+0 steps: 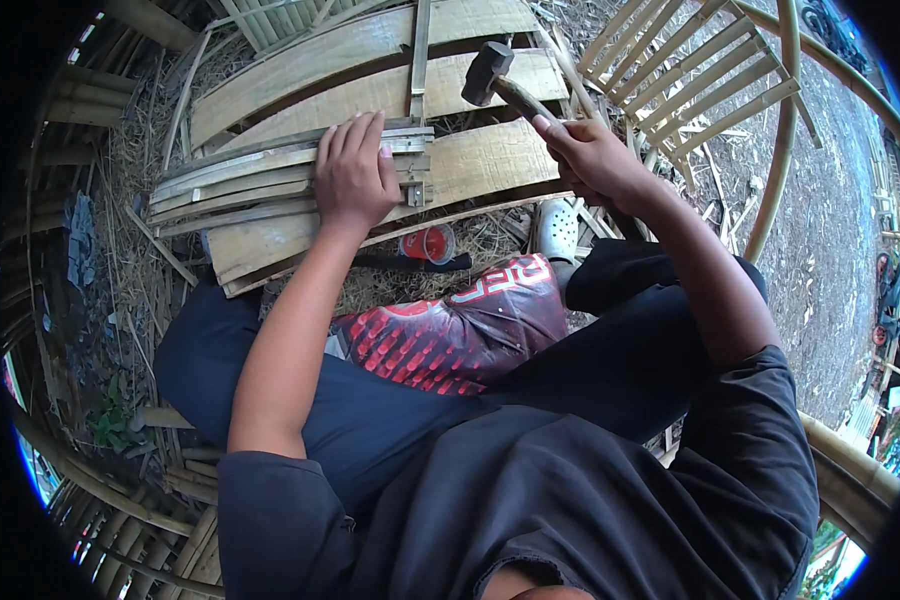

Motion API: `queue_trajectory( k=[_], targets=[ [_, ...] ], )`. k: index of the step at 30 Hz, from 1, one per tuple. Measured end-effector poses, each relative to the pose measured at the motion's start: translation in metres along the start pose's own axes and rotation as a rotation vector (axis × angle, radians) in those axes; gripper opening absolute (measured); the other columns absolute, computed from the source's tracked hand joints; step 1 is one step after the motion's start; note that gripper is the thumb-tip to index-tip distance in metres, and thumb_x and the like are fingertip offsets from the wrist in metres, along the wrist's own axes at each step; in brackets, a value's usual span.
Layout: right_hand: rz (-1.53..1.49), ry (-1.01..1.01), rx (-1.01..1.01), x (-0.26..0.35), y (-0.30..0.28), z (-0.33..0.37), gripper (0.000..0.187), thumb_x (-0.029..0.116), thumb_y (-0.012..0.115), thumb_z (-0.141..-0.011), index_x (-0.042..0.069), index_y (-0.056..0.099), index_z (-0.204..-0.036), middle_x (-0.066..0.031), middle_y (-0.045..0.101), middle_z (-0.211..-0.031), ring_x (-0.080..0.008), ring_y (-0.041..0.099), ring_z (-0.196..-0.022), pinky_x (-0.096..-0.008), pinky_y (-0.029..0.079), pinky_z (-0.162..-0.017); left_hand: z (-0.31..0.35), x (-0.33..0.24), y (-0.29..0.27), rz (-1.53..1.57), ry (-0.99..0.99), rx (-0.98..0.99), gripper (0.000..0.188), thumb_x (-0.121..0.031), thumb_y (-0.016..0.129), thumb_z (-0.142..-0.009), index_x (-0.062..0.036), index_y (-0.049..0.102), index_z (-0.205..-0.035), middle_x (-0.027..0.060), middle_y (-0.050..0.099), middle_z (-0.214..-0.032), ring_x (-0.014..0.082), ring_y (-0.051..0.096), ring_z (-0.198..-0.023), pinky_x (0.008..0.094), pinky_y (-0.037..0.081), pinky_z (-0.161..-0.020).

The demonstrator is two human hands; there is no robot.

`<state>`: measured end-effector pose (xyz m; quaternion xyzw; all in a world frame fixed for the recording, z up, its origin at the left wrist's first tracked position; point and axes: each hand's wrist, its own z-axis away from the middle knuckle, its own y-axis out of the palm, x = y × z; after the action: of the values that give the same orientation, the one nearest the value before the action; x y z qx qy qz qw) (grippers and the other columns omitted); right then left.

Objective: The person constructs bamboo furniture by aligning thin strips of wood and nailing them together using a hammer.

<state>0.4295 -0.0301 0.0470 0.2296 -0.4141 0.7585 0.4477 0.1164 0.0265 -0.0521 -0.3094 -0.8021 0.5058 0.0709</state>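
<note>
My right hand (600,165) is closed around the wooden handle of a hammer (487,73), raised above the right side of a wooden plank bench (490,160). The dark metal head points up and left, apart from the wood. My left hand (355,175) lies across several narrow bamboo slats (240,180), its fingers curled over them and the thumb at their right part. These slats sit side by side on the planks. A thin upright wooden strip (420,60) crosses the planks above their right end. The underside of my left hand is hidden.
A red plastic cup (427,244) and a dark long object (410,263) are below the bench's near edge. A patterned red and dark cloth (460,330) lies between my legs, near a pale clog (558,232). A bamboo slatted frame (690,75) stands at right; straw and bamboo scraps litter the ground.
</note>
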Motion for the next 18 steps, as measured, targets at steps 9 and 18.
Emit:
queue_trajectory(
  k=[9,18],
  targets=[
    [0.157,-0.124,-0.011,-0.003,0.024,-0.020,0.075,0.065,0.053,-0.103,-0.003,0.061,-0.073,-0.0062,0.055,-0.060,-0.0175,0.055,-0.054,-0.0397,0.047,-0.053,-0.003,0.002,0.002,-0.006,-0.030,-0.024,0.044,-0.018,0.053,-0.091,-0.0010,0.063,-0.131,0.0169,0.064,-0.131,0.0339,0.058,-0.130,0.0497,0.034,-0.121],
    [0.468,-0.342,-0.080,0.010,0.042,-0.019,0.061,0.052,0.060,-0.103,-0.005,0.063,-0.079,-0.0280,0.062,-0.067,-0.0463,0.065,-0.065,-0.0534,0.050,-0.065,-0.002,0.005,-0.001,0.020,-0.022,-0.049,0.043,-0.019,0.053,-0.091,0.0005,0.065,-0.127,0.0166,0.067,-0.123,0.0323,0.061,-0.125,0.0485,0.039,-0.117]
  ],
)
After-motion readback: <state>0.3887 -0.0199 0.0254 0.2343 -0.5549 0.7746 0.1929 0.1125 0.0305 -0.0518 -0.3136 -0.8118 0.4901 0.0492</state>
